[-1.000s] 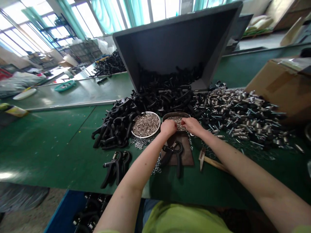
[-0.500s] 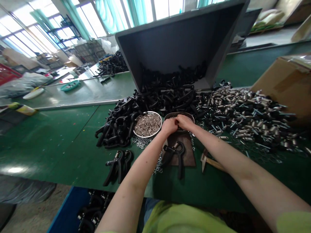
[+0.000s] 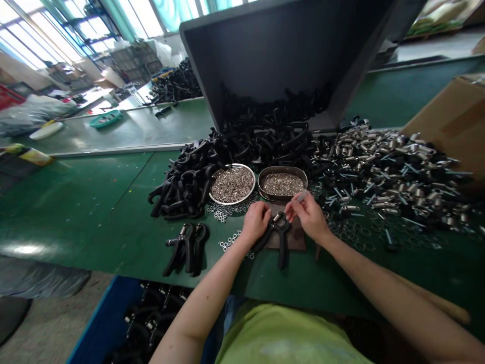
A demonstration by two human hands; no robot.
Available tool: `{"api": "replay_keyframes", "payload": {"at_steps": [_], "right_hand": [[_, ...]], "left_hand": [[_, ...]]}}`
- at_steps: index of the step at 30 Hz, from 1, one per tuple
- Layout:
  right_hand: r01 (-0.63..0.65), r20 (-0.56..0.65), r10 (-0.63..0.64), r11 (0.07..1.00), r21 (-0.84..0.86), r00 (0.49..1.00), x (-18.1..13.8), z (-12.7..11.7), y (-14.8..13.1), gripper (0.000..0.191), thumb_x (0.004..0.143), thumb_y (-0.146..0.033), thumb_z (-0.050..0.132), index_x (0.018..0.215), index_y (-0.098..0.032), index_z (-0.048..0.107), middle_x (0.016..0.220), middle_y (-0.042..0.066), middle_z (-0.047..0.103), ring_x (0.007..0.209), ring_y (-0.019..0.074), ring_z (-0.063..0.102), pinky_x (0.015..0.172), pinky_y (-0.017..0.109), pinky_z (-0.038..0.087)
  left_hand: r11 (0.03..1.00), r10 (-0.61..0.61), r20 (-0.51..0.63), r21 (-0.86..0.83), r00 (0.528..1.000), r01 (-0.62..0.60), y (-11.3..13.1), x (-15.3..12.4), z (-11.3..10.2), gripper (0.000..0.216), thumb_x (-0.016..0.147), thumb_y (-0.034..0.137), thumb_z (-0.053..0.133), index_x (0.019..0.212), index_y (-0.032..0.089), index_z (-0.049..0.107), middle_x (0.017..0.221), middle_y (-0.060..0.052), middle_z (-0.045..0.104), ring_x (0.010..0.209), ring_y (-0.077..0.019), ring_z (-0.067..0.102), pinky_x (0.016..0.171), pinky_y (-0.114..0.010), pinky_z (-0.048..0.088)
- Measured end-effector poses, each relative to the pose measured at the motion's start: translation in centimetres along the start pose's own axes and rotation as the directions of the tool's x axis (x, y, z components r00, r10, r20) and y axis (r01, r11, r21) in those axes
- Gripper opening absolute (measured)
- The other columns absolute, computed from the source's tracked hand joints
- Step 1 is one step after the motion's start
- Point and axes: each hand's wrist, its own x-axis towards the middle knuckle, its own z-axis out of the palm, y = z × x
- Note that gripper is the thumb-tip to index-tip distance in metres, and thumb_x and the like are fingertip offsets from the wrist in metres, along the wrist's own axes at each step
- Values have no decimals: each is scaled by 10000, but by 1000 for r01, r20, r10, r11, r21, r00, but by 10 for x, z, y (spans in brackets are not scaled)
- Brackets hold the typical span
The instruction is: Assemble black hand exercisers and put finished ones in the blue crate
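A black spring clamp [image 3: 282,242] with a metal coil spring lies on a brown plate [image 3: 299,239] in front of me. My left hand [image 3: 257,220] is closed beside the clamp's left jaw, its fingertips hiding anything they hold. On the other side, my right hand [image 3: 308,216] is pinched near the right jaw; what it holds is too small to make out. Just beyond my hands stand an oval tin [image 3: 260,193] of tiny metal parts and a round white dish [image 3: 210,199] of rivet-like pins. A hammer's wooden handle [image 3: 450,307] shows beyond my right forearm.
More clamps [image 3: 185,247] lie at left. Black clamp parts [image 3: 189,187] spill from a tipped grey bin [image 3: 280,55]. Springs and bolts [image 3: 394,167] are heaped at right beside a cardboard box [image 3: 450,121]. Nuts [image 3: 227,242] lie scattered. A blue crate [image 3: 94,323] holds clamps below.
Both hands have drawn back from the oval tin to the clamp and moved apart, to either side of its jaws. The view has tilted down slightly.
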Motion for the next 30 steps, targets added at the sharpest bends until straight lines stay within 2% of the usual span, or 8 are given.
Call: {"api": "replay_keyframes", "payload": {"at_steps": [4, 12, 17, 19, 23, 26, 30], "right_hand": [[-15, 26, 17, 996, -84, 1000, -20, 12, 12, 250, 892, -467, 442, 886, -218, 418, 714, -4, 635, 553, 131, 616, 543, 270, 516], [-4, 78, 22, 975, -222, 997, -23, 17, 7, 229, 896, -453, 425, 885, -225, 413, 707, 7, 641, 589, 143, 631, 591, 276, 516], [76, 151, -7, 885, -458, 988, -28, 21, 3, 120, 882, -356, 429, 877, -236, 427, 724, 34, 652, 668, 186, 649, 657, 302, 488], [92, 162, -11, 860, -502, 987, -27, 24, 2, 103, 869, -338, 438, 868, -236, 427, 724, 43, 652, 686, 201, 651, 658, 303, 477], [6, 108, 48, 891, -454, 993, -20, 29, -3, 110, 883, -335, 413, 840, -235, 401, 654, 6, 616, 579, 169, 608, 574, 264, 451], [-57, 64, 83, 943, -328, 995, -16, 33, -12, 157, 898, -374, 402, 820, -238, 393, 578, -40, 559, 463, 127, 530, 488, 232, 411], [-16, -12, 15, 995, -99, 1000, -16, 35, -28, 226, 913, -469, 367, 878, -247, 394, 582, -60, 537, 421, 107, 486, 438, 220, 391]], "left_hand": [[1000, -11, -4, 10, 1000, 11, -4, -8, 10, 79, 849, 163, 475, 780, 192, 496, 814, -29, 558, 832, -168, 510, 776, -297, 404], [999, -25, 21, 37, 999, 24, -2, -7, 8, 81, 850, 154, 475, 783, 194, 498, 826, -31, 566, 856, -173, 514, 800, -302, 398], [999, -28, 36, 44, 999, 26, -1, -7, 8, 76, 843, 148, 483, 784, 192, 499, 838, -36, 572, 866, -175, 515, 798, -299, 400], [999, -26, 42, 46, 999, 24, -1, -7, 8, 75, 842, 148, 486, 782, 191, 497, 837, -35, 571, 867, -175, 519, 796, -296, 400], [998, -29, 44, 52, 999, 27, -1, -6, 9, 71, 842, 168, 498, 773, 187, 498, 818, -38, 571, 853, -182, 522, 786, -303, 397], [998, -32, 46, 46, 998, 30, -1, -7, 11, 73, 842, 178, 501, 769, 186, 505, 811, -38, 575, 845, -184, 524, 783, -309, 393], [999, -46, 45, 25, 998, 45, -2, -7, 13, 77, 840, 175, 495, 766, 187, 514, 818, -39, 578, 848, -181, 529, 784, -309, 391]]}}
